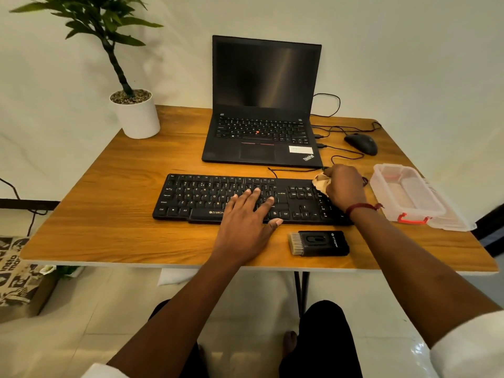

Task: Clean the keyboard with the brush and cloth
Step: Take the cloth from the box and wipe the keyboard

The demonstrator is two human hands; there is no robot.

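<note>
A black keyboard (207, 197) lies across the middle of the wooden table (114, 230). My left hand (245, 216) rests flat on its keys near the middle, fingers spread, holding nothing. My right hand (345, 188) sits over the keyboard's right end, closed around a crumpled beige cloth (320, 182) that presses on the number pad. A black brush (319, 243) with pale bristles at its left end lies on the table just in front of the keyboard, between my two arms, untouched.
An open black laptop (261, 110) stands behind the keyboard. A black mouse (361, 143) and cables lie at the back right. A clear plastic box (409, 195) with a red latch sits at the right. A potted plant (137, 114) stands at the back left.
</note>
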